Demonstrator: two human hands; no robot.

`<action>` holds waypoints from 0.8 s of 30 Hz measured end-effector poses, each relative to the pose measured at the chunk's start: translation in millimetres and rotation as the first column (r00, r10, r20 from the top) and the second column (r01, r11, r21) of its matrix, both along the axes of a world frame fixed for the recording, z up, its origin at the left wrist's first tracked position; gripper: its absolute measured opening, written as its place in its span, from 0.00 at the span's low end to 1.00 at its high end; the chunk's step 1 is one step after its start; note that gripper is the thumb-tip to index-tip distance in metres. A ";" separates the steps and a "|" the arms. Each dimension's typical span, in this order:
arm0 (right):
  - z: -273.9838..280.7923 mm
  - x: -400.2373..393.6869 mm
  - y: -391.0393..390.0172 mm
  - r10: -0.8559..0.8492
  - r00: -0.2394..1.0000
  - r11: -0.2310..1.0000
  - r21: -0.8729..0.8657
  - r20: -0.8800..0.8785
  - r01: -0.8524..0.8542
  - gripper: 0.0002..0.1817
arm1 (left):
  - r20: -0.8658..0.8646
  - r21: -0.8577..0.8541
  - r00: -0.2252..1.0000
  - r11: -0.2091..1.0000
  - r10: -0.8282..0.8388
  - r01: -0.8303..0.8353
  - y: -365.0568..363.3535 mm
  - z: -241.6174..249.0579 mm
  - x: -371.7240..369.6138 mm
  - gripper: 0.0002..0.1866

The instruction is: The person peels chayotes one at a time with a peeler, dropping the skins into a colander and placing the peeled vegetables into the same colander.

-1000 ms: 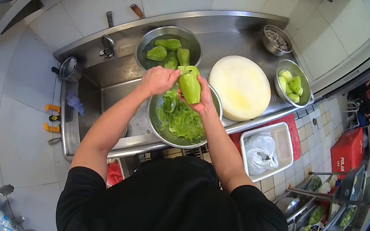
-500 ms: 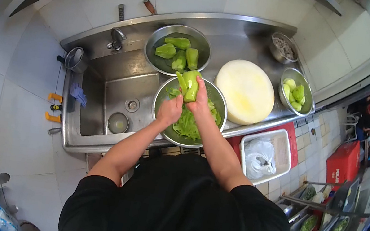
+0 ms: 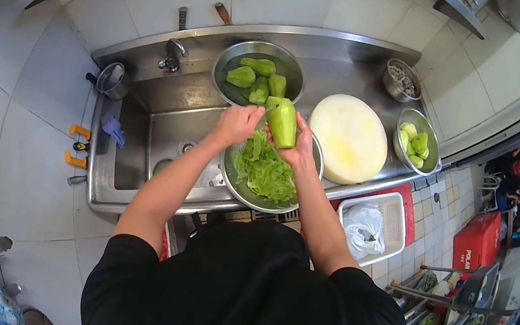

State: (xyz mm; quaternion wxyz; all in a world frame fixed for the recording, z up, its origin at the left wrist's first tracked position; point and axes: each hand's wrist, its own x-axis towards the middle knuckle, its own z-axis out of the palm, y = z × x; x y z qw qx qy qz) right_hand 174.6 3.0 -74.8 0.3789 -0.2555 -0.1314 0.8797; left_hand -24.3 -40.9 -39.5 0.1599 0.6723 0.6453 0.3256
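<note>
My left hand (image 3: 237, 124) is closed round a small peeler (image 3: 272, 108), mostly hidden by the fingers, its thin metal end touching the top of a chayote. My right hand (image 3: 299, 145) grips this light green chayote (image 3: 282, 125) from the right side and holds it upright. Both hands are above a steel bowl (image 3: 233, 193) heaped with green peelings (image 3: 266, 173). Just behind it, a second steel bowl (image 3: 220, 62) holds several green chayotes (image 3: 241, 77).
A thick round cutting board (image 3: 349, 139) lies to the right. Beyond it stand a bowl of pale peeled pieces (image 3: 418, 144) and a small bowl (image 3: 401, 83) with greyish contents. The sink (image 3: 165, 125) and faucet (image 3: 173, 55) are left. A white basket (image 3: 397, 233) sits lower right.
The chayote has moved slightly right and its smooth side now faces up. My left hand has moved up and back, and the peel strip at the chayote's side no longer shows. The camera view has shifted slightly.
</note>
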 end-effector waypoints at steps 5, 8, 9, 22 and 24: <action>13.6 -7.7 -12.1 0.096 0.990 0.983 0.146 0.103 -0.111 0.27 | -0.268 -0.032 0.947 0.984 -0.179 0.177 28.8 32.4 -19.8 0.27; 21.9 -9.9 -14.2 0.051 0.985 0.980 0.182 0.163 -0.081 0.23 | -0.320 -0.117 0.916 0.969 -0.242 0.216 28.2 37.6 -24.2 0.28; 24.4 -11.0 -15.0 0.032 0.985 0.982 0.180 0.168 -0.063 0.23 | -0.307 -0.121 0.929 0.976 -0.208 0.179 27.5 37.5 -22.6 0.28; -16.4 -27.0 18.1 -0.198 0.978 0.980 -0.014 0.070 0.200 0.29 | 0.107 -0.228 0.994 0.974 0.029 -0.003 -60.1 -59.5 73.3 0.31; -11.4 -19.0 12.8 -0.159 0.978 0.986 -0.018 0.134 0.163 0.29 | 0.201 -0.240 0.978 0.966 -0.050 0.099 -71.4 -52.5 74.1 0.30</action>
